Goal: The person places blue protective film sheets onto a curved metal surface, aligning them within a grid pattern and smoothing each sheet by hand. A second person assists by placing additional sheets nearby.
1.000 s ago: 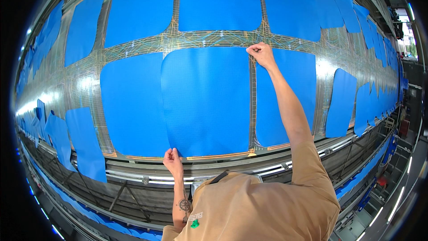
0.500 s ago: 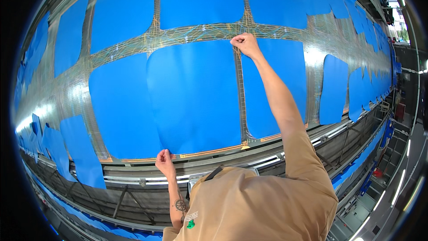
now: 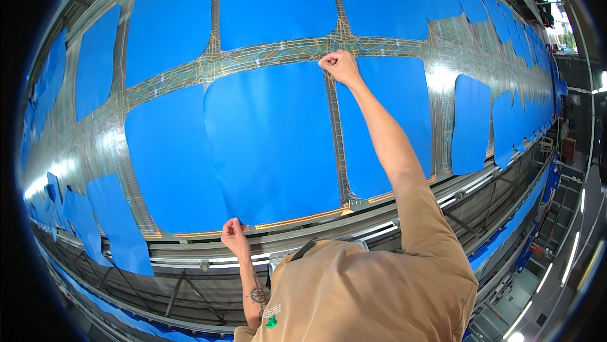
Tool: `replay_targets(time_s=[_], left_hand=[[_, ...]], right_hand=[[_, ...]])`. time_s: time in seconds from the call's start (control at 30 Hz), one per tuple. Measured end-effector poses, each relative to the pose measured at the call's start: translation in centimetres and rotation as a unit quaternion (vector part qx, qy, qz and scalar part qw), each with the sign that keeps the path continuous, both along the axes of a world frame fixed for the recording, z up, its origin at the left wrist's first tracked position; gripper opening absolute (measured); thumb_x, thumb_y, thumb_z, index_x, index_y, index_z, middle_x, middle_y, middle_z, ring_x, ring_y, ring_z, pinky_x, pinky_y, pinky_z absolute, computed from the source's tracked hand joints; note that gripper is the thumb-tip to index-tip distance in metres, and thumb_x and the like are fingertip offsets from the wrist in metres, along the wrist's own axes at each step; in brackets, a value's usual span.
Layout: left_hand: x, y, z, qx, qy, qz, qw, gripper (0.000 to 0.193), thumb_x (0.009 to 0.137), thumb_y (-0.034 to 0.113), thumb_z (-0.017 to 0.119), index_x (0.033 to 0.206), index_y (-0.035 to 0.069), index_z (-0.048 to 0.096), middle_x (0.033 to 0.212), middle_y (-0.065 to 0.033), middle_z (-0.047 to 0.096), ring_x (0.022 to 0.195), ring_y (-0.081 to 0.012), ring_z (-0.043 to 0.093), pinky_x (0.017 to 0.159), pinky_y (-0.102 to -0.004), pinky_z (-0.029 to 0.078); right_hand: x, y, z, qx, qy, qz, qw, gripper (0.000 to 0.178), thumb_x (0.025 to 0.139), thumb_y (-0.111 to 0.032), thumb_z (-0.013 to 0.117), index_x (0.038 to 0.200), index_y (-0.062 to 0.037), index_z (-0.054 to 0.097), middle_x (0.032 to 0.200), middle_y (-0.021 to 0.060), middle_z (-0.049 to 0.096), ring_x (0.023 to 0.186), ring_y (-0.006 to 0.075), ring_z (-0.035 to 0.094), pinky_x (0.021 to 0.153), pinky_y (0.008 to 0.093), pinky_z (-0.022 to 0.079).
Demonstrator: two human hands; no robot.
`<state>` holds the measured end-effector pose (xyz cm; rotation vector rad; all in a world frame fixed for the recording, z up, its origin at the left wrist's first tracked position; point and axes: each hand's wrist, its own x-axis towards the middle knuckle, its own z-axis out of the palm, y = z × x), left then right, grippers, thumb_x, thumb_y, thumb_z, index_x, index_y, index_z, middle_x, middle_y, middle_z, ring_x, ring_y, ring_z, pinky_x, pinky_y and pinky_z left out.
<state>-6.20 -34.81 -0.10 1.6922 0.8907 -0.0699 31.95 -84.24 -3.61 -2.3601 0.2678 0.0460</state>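
Grid-lined table (image 3: 269, 55), dark, glossy. One blue sheet (image 3: 272, 139), finely textured, round-cornered, lying mid-row, overlapping its left neighbour (image 3: 169, 165). Left hand (image 3: 234, 239) and right hand (image 3: 343, 67): both pinched closed on the sheet's near-left and far-right corners; fingertip contact partly hidden. Far sheets (image 3: 278, 1) cut off above. Another person's hands, visible earlier at top, gone.

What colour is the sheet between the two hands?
The sheet is bright blue, clearest in the head view.
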Motion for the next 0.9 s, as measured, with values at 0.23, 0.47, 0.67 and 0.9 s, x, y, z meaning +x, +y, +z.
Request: replay_targets(time_s=[0.23,0.47,0.67,0.9], left_hand=[[-0.1,-0.1,0.0,0.011,0.004,-0.009,1.000,0.017,0.102,0.012,0.069,0.098,-0.005,0.068,0.079,-0.0040,0.069,0.066,-0.0076,0.061,0.061,-0.0229,0.050],[0.0,-0.2,0.1,0.034,0.007,-0.023,0.999,0.019,0.102,0.014,0.069,0.100,-0.005,0.069,0.078,-0.0037,0.068,0.066,-0.0084,0.061,0.062,-0.0240,0.049],[0.1,0.0,-0.4,-0.006,0.018,-0.008,1.000,0.018,0.102,0.015,0.069,0.101,-0.003,0.069,0.083,-0.0030,0.066,0.071,-0.0094,0.060,0.066,-0.0257,0.055],[-0.7,1.0,-1.3,-0.015,0.027,-0.013,0.999,0.019,0.102,0.016,0.070,0.101,-0.002,0.069,0.084,-0.0029,0.067,0.072,-0.0090,0.061,0.067,-0.0247,0.056]], right_hand=[[0.1,0.4,0.7,0.003,0.051,-0.029,0.998,0.025,0.080,-0.040,0.084,0.089,-0.0176,0.084,0.100,0.0083,0.073,0.090,0.0257,0.070,0.079,0.0422,0.056],[0.3,0.2,0.6,-0.006,0.058,-0.031,0.998,0.023,0.079,-0.038,0.085,0.090,-0.0178,0.084,0.091,0.0064,0.076,0.084,0.0237,0.070,0.074,0.0409,0.056],[1.2,1.1,1.8,0.030,0.100,-0.050,0.993,0.024,0.075,-0.033,0.083,0.091,-0.0162,0.084,0.090,0.0098,0.080,0.087,0.0267,0.076,0.081,0.0403,0.060],[2.5,5.6,8.5,0.184,0.162,-0.012,0.969,0.018,0.073,-0.026,0.082,0.084,-0.0129,0.083,0.085,0.0110,0.079,0.076,0.0240,0.077,0.073,0.0388,0.061]])
